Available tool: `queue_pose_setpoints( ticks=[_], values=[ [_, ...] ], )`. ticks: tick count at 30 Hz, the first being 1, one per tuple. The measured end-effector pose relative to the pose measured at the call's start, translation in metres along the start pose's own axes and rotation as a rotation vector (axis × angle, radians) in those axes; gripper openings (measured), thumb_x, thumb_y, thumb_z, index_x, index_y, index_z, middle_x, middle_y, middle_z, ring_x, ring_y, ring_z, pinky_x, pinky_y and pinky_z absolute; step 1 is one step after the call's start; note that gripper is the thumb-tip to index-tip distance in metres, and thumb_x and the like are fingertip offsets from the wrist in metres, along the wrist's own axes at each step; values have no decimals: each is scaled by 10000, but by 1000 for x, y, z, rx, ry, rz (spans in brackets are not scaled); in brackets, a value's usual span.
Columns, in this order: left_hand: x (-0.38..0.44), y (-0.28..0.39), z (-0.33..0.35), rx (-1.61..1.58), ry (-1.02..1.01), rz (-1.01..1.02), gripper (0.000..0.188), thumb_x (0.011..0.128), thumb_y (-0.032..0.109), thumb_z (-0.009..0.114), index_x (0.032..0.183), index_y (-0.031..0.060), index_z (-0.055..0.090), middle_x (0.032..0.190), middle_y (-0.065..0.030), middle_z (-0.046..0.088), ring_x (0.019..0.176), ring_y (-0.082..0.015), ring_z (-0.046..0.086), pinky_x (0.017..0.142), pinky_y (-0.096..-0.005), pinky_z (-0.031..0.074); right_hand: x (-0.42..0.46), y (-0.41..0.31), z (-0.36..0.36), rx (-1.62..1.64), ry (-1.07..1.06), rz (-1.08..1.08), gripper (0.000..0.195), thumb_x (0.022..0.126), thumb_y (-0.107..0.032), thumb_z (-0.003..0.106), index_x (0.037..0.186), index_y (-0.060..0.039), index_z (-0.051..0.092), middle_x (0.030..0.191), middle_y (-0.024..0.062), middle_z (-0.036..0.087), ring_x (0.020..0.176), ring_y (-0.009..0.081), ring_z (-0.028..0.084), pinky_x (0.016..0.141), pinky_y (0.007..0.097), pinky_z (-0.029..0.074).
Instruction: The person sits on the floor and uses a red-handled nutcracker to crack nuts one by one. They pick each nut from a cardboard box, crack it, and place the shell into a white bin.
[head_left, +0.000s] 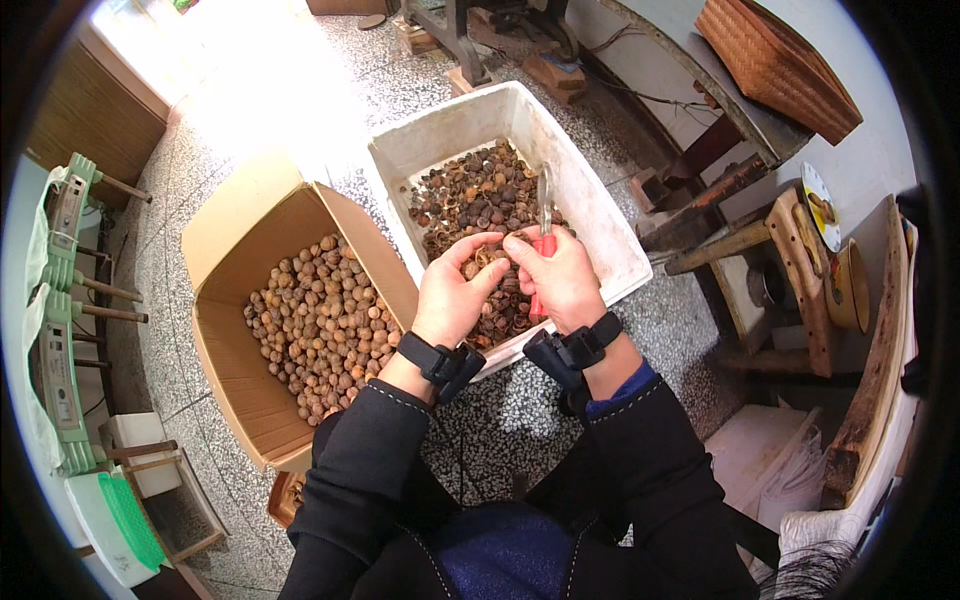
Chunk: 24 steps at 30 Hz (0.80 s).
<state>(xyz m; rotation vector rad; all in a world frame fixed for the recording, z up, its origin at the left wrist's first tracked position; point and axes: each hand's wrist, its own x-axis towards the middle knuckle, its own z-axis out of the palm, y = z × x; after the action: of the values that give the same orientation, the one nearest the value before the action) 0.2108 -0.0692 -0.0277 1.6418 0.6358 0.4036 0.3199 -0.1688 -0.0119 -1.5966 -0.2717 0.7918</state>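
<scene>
My right hand (566, 281) holds red-handled pliers (545, 196) against the palm, metal jaws pointing away from me. Between its thumb and fingers is a brown piece of cracked walnut (519, 235). The fingertips of my left hand (450, 292) meet the right thumb at this piece; they partly hide it. Both hands are over the near part of a white foam box (611, 225), whose bottom is covered with broken walnut shells (487, 187). To the left stands an open cardboard box (240, 375) holding many whole walnuts (322, 315).
A small brown container (283, 499) with nut pieces sits by my left sleeve. Right of the foam box are a wooden stool (799, 277) and a table bearing a woven basket (780, 67). Green-and-white units (64, 375) and a lidded plastic box (112, 525) line the left side.
</scene>
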Motion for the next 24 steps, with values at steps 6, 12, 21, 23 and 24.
queue_pose_setpoints(
  ticks=[6, 12, 21, 23, 24],
  values=[
    [2, -17, -8, 174, 41, -11, 447, 849, 152, 705, 1239, -11, 558, 1110, -99, 638, 1006, -139, 596, 847, -261, 499, 4, -6, -7, -15, 110, -101, 366, 861, -205, 678, 1110, 28, 546, 775, 47, 609, 609, 93, 571, 500, 241, 468],
    [6, -5, -21, -976, -46, -432, 475, 991, 298, 432, 1282, -77, 424, 1230, -234, 538, 1111, -294, 568, 883, -324, 523, -4, -5, -2, 110, -51, 66, 231, 925, -145, 577, 1104, -1, 549, 800, 29, 598, 639, 91, 575, 563, 235, 496],
    [-4, 2, -42, -1334, -108, -502, 415, 872, 10, 337, 1263, -109, 407, 1278, -326, 470, 1210, -406, 496, 942, -399, 526, -11, -5, 7, 141, -255, 178, 304, 940, -114, 507, 1225, -20, 459, 1036, 103, 609, 863, 185, 641, 740, 320, 561],
    [-6, 0, -47, -1269, -96, -449, 353, 914, 41, 415, 1244, -79, 445, 1254, -280, 515, 1206, -345, 519, 912, -384, 543, -13, -6, 7, 114, -310, 234, 331, 913, -74, 496, 1239, -30, 457, 1081, 105, 588, 946, 202, 630, 781, 340, 547],
    [-6, 0, -48, -1213, -101, -411, 343, 924, 56, 440, 1242, -71, 452, 1248, -263, 528, 1193, -320, 535, 894, -375, 551, -13, -5, 5, 97, -330, 247, 339, 908, -67, 494, 1243, -32, 457, 1085, 105, 585, 956, 206, 628, 786, 342, 543]
  ],
)
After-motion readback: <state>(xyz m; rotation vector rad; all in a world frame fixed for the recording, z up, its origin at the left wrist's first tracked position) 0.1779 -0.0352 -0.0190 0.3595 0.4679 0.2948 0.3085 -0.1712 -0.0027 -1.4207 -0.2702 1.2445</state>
